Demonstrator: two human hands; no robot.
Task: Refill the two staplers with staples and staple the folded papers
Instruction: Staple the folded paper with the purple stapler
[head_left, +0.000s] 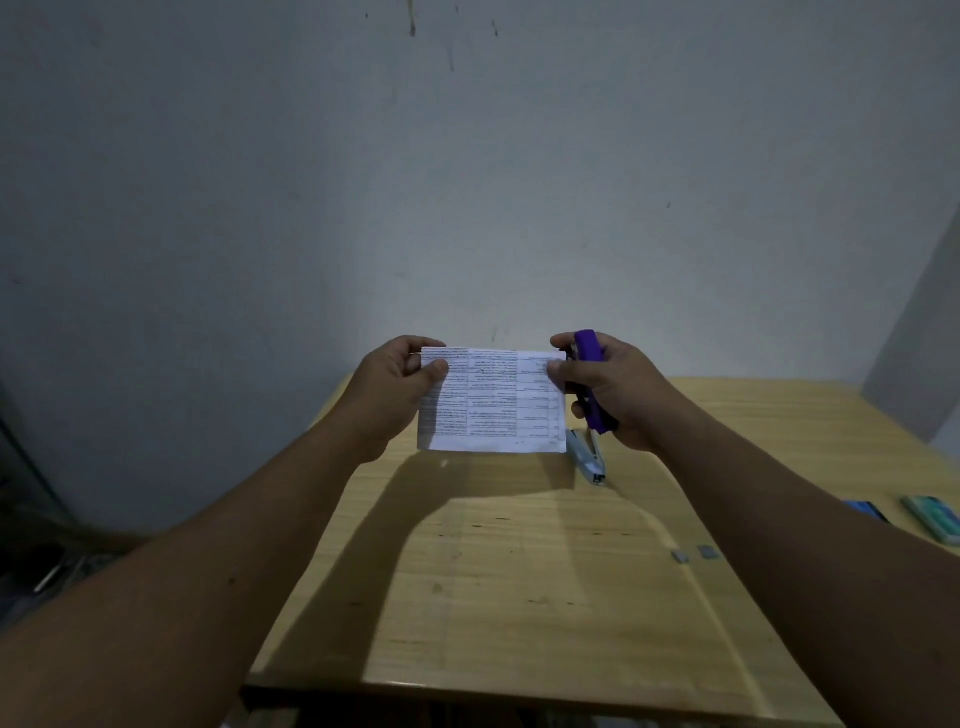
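Note:
A folded white printed paper (491, 402) is held up above the wooden table (519, 597). My left hand (395, 387) pinches its upper left corner between thumb and fingers. My right hand (608, 389) grips a purple stapler (589, 374) upright at the paper's upper right corner, with the thumb on the sheet. A second, pale grey stapler (586, 457) lies on the table just below my right hand, partly hidden by the paper.
Two small staple strips (693, 554) lie on the table at right. A blue box (866, 510) and a teal box (932, 519) sit near the right edge. A grey wall stands behind the table. The table's near edge runs along the bottom.

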